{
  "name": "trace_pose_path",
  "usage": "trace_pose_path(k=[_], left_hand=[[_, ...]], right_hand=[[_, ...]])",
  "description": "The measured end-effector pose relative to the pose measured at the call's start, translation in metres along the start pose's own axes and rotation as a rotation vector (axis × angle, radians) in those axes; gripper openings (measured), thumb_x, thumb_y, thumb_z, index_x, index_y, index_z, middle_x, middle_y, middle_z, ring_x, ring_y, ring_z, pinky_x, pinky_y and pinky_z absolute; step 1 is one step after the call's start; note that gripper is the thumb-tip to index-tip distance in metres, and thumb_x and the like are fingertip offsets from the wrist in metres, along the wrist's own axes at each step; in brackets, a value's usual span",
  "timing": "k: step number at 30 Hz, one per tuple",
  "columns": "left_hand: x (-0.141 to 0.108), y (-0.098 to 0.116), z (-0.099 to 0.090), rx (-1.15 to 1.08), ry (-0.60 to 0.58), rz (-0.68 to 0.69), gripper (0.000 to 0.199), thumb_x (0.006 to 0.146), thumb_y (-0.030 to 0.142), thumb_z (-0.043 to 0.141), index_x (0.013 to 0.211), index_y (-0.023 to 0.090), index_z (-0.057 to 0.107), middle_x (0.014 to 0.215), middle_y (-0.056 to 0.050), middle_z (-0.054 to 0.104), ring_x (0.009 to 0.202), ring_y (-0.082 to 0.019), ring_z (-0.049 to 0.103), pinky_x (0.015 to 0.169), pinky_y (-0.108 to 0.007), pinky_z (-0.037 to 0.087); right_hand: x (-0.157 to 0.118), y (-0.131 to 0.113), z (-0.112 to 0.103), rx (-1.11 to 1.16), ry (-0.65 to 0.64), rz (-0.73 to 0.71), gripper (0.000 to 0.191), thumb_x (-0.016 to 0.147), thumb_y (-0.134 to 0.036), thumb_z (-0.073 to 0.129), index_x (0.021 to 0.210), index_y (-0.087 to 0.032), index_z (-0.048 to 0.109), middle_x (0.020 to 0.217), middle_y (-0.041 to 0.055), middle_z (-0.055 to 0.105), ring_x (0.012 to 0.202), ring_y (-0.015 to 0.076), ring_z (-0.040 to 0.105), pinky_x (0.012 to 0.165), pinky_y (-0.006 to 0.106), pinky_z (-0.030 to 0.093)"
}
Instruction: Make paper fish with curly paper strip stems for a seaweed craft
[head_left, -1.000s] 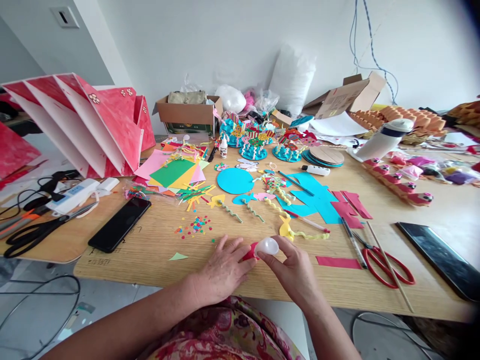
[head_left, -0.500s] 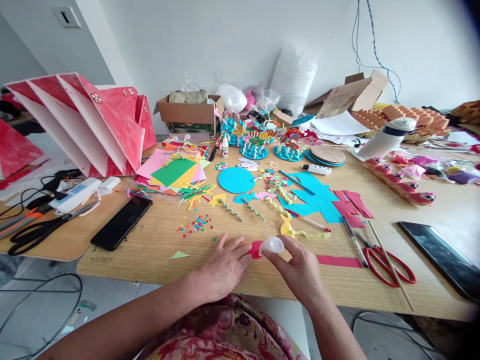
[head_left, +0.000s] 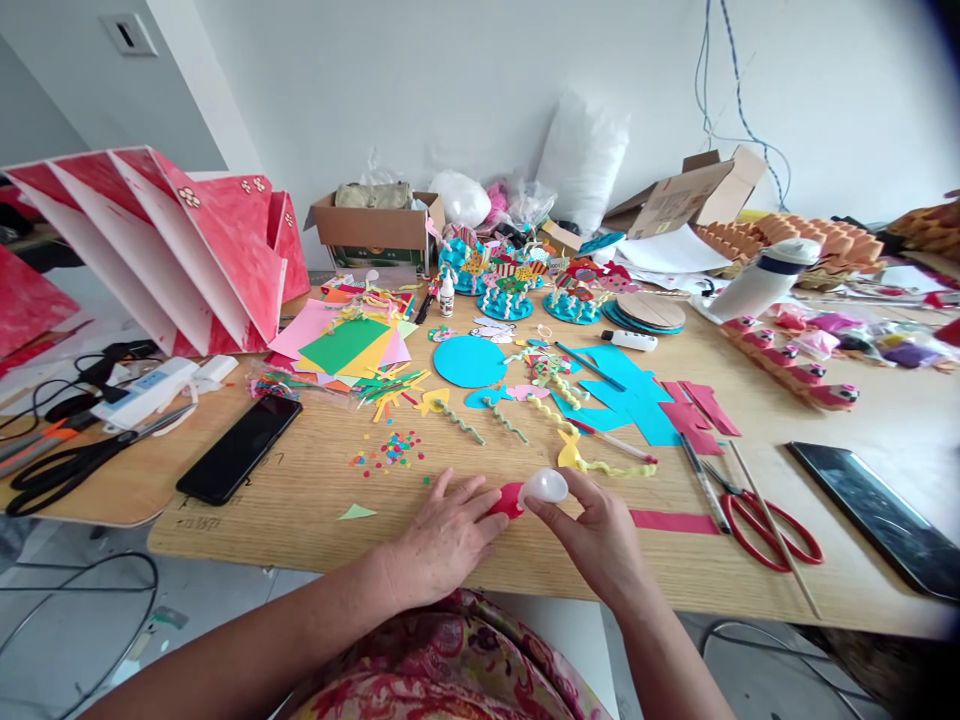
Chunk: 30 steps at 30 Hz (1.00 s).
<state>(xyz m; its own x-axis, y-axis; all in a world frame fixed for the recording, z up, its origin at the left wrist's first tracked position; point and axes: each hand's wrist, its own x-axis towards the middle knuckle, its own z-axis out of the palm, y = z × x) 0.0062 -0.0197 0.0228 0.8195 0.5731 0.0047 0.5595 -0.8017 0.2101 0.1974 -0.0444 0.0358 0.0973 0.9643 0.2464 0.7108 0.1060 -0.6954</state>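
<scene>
My right hand [head_left: 592, 525] pinches a small translucent white bottle [head_left: 547, 486] between thumb and fingers, its end tilted down against a red paper piece [head_left: 508, 499]. My left hand [head_left: 450, 530] lies on the table with fingertips on the left edge of that red piece, fingers spread. Left of the hands are a pale green paper triangle [head_left: 356, 512] and a scatter of coloured dots [head_left: 390, 454]. A yellow paper fish [head_left: 568, 450] with a wavy strip lies just beyond my right hand, and a dark red strip [head_left: 671, 522] is to its right.
Red-handled scissors [head_left: 772, 530], a wooden stick and a tablet [head_left: 874, 515] lie at the right. A black phone [head_left: 240, 450] and black scissors [head_left: 97, 455] are at the left. Blue paper [head_left: 630, 390], a blue disc [head_left: 470, 361] and a white bottle [head_left: 769, 280] stand or lie farther back.
The view has shifted slightly, so the surroundings appear a little farther left. Both hands keep nearly the same pose at the red piece.
</scene>
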Motion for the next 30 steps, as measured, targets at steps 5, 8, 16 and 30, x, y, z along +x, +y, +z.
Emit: trace_pose_path(k=[5,8,16,30], left_hand=[[0.0005,0.0006,0.0002,0.023,0.009,0.002,0.029,0.091,0.029,0.043,0.120,0.028,0.047,0.129,-0.002,0.048,0.125,-0.024,0.035,0.101,-0.054,0.023],[0.0008,0.0006,0.0018,0.019,0.009,0.003,0.030,0.089,0.029,0.046,0.119,0.027,0.047,0.128,-0.002,0.048,0.125,-0.025,0.034,0.101,-0.055,0.023],[-0.0003,0.0001,0.0044,0.003,0.023,0.004,0.030,0.089,0.029,0.046,0.119,0.026,0.046,0.129,-0.001,0.047,0.126,-0.026,0.033,0.102,-0.056,0.022],[-0.0002,0.0020,0.0010,0.014,0.012,-0.006,0.031,0.088,0.029,0.048,0.119,0.026,0.047,0.129,-0.002,0.047,0.125,-0.026,0.033,0.101,-0.055,0.023]], right_hand=[[0.0009,-0.0018,0.0031,-0.038,0.032,0.000,0.022,0.077,-0.040,0.054,0.067,-0.021,0.056,0.062,-0.0019,0.056,0.059,0.0139,0.050,0.054,0.022,0.037],[0.0007,-0.0012,0.0037,-0.035,0.013,-0.018,0.022,0.079,-0.039,0.052,0.067,-0.021,0.055,0.063,-0.0019,0.056,0.060,0.0139,0.051,0.055,0.023,0.037],[0.0055,-0.0004,0.0045,-0.037,0.032,-0.045,0.024,0.079,-0.038,0.052,0.062,-0.020,0.052,0.060,-0.0028,0.053,0.059,0.0131,0.050,0.055,0.022,0.035],[0.0036,0.0018,0.0040,-0.019,0.023,-0.050,0.022,0.077,-0.033,0.055,0.060,-0.020,0.049,0.060,-0.0036,0.050,0.059,0.0120,0.048,0.056,0.022,0.035]])
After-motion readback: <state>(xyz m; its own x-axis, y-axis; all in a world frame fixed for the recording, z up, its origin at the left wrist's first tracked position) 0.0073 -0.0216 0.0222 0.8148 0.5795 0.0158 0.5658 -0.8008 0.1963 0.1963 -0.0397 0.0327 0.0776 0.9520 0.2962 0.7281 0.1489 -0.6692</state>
